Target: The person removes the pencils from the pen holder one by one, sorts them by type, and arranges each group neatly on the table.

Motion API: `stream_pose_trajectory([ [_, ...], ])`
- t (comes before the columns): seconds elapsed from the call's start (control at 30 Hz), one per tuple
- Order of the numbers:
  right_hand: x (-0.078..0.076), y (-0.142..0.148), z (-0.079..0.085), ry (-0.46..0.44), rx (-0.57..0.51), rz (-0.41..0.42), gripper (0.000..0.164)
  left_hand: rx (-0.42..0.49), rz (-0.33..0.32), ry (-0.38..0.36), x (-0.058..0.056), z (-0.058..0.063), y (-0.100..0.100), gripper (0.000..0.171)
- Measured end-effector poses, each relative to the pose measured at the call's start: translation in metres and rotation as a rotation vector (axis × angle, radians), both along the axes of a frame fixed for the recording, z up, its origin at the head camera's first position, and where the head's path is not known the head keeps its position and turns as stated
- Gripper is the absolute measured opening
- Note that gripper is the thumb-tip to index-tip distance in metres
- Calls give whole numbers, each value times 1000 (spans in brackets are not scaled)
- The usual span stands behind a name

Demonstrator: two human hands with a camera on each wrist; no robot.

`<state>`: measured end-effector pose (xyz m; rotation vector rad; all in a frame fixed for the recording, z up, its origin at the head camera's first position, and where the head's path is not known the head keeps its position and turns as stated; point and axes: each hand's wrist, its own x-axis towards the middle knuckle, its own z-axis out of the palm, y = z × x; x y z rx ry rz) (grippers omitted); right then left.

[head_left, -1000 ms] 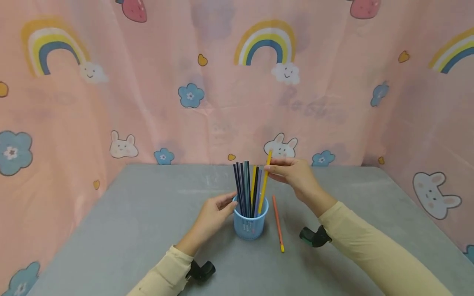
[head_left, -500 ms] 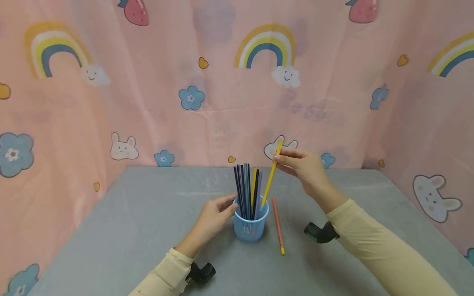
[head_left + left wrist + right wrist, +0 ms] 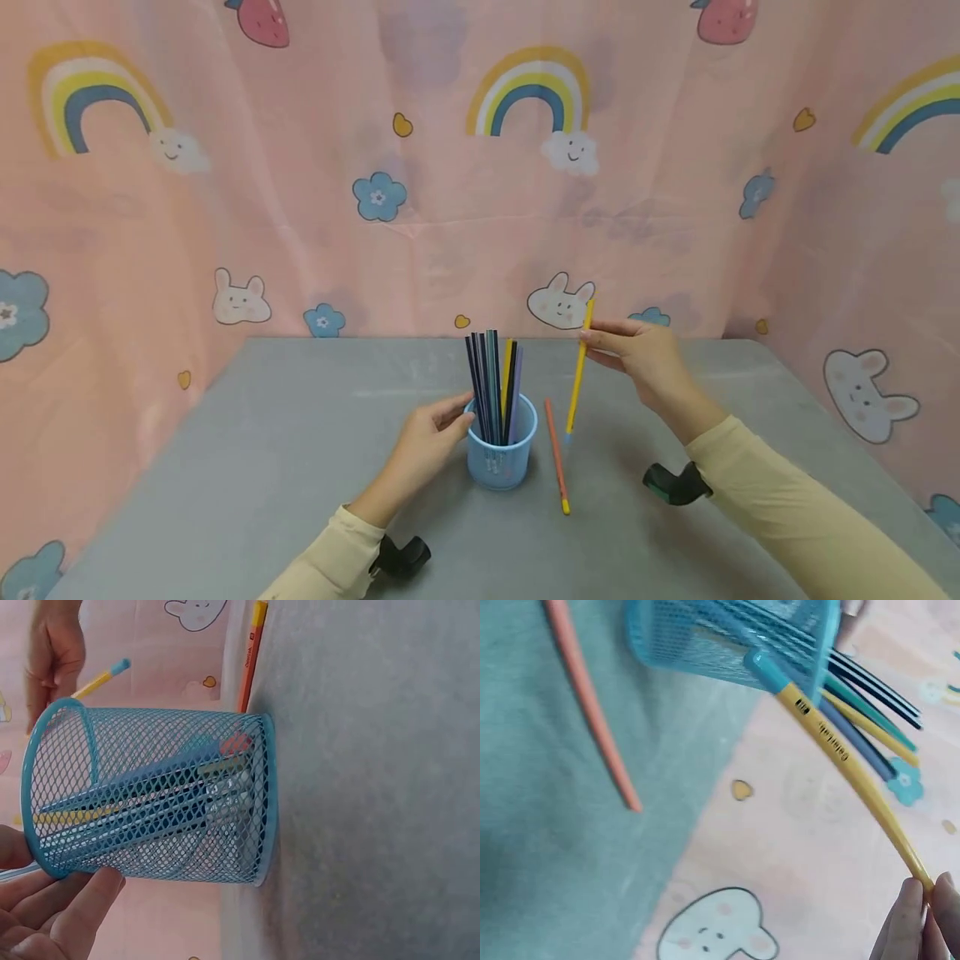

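A blue mesh pencil cup (image 3: pixel 498 468) stands upright on the table, with several dark, yellow and purple pencils (image 3: pixel 491 387) leaning in it. My left hand (image 3: pixel 429 442) grips the cup's rim at its left side, thumb and fingers on either side of the wall in the left wrist view. To the right of the cup, my right hand (image 3: pixel 637 358) pinches a yellow pencil (image 3: pixel 577 379) near its upper end. Its blue-tipped end (image 3: pixel 766 671) points down, outside the cup. An orange pencil (image 3: pixel 557 458) with a yellow end lies on the table between the cup and my right hand.
The grey table (image 3: pixel 315 467) reaches back to a pink curtain (image 3: pixel 300 192) printed with rainbows, rabbits and flowers. A dark camera mount (image 3: pixel 677 483) sits on the right wrist and another camera mount (image 3: pixel 402 557) on the left.
My right hand has drawn the yellow pencil up out of the cup and carried it right, past the orange pencil. My left hand has stayed on the cup.
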<state>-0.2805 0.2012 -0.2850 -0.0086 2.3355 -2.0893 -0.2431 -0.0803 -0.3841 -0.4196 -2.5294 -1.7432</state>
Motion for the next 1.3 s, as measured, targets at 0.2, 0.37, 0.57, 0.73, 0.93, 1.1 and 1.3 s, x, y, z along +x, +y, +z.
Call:
stream_pose_trajectory([
  [0.2,-6,1,-20,-76,141,-14,50,-6,5,13,1,1,-2,38],
  [0.37,-9,3,-37,-126,197,-23,46,-13,6,10,1,0,-3,39],
  [0.57,-12,2,-52,-154,256,-25,41,-31,6,-7,2,2,-2,40],
  [0.73,-17,0,-66,-214,267,-16,40,-23,7,-16,1,2,-3,40],
  [0.93,-19,-2,-77,-262,299,-18,41,-14,5,-6,1,0,-4,39],
  [1.1,-19,1,-85,-283,289,19,43,-20,-3,-7,1,1,-5,39],
  [1.3,-21,0,-93,-299,301,27,38,-16,-13,-11,1,1,-5,40],
])
